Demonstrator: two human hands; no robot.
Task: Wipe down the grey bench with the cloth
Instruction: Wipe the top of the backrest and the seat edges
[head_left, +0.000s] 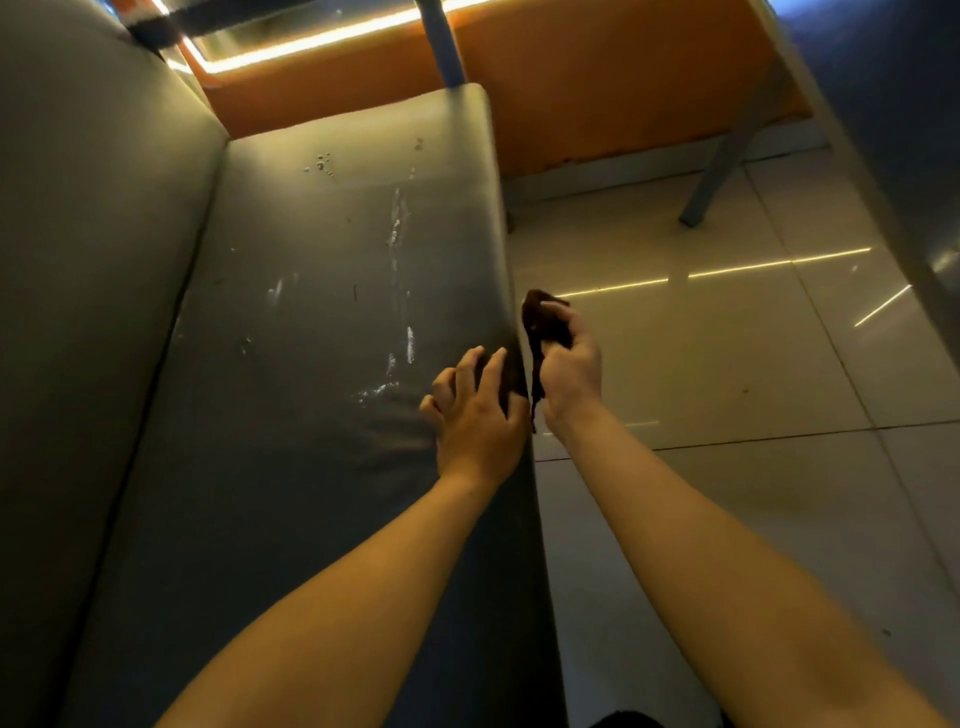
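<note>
R grip (569, 358) is closed tight on the dark cloth (540, 319), just past the front edge of the grey surface (311, 312), over the floor (727, 364). A strip of cloth hangs down btw. both hands. L grip (475, 415) rests on the surface edge w/ fingers bent & spread; can't tell if it holds cloth too. White marks (397, 228) streak the seat.
</note>
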